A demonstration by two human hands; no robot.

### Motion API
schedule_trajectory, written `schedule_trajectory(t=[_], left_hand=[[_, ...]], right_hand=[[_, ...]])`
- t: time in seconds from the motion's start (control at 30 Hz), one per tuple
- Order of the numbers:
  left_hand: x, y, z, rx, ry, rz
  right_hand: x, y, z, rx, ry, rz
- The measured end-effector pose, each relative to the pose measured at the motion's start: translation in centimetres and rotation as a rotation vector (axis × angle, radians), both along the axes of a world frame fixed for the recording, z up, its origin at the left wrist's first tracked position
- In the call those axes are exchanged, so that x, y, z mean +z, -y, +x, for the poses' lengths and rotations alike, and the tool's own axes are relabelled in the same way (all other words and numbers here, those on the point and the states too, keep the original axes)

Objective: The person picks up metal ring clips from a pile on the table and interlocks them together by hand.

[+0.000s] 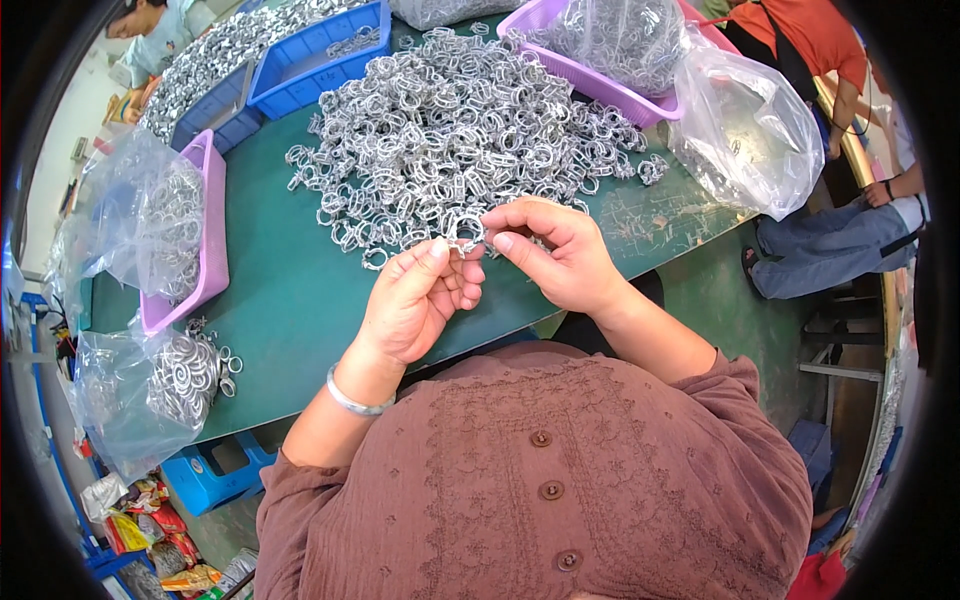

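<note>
In front of my body, a small silvery metal ring (pixel 466 232) with lugs on its edge is raised at the near edge of the pile. My left hand (pixel 408 305) is closed, pinching the ring's lower left side between thumb and fingers. From the other side, my right hand (pixel 562 258) is closed in on the ring's right edge, index finger above and thumb below. Behind both hands lies a big heap of similar metal rings (pixel 450 130) on the green table (pixel 270 290).
Left is a purple tray (pixel 213 225) with a bag of rings, and a plastic bag (pixel 140 385) of metal parts nearer. Blue bins (pixel 325 75) stand behind the heap. At back right are another purple tray (pixel 600 85) and a clear bag (pixel 750 130). Other people are nearby.
</note>
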State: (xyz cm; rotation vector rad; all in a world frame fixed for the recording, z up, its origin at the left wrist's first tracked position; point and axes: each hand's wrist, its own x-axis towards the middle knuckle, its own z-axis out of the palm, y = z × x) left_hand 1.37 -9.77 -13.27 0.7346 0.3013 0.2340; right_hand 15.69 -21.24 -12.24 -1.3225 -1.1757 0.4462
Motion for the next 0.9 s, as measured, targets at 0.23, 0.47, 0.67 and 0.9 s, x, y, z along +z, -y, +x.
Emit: schedule_trajectory(t=[0.23,0.47,0.67,0.9], left_hand=[[-0.26,-0.01,-0.06,-0.011,0.051,-0.007],[-0.31,0.08,-0.09,0.008,0.042,0.007],[-0.27,0.03,-0.17,0.006,0.03,0.042],[0.1,0.25,-0.18,0.037,-0.019,0.129]], right_hand=[[0.09,0.08,-0.1,0.022,-0.003,0.012],[-0.09,0.12,-0.06,0.027,0.011,0.013],[-0.2,0.07,-0.15,0.015,-0.006,-0.002],[-0.29,0.1,-0.08,0.013,0.002,0.009]])
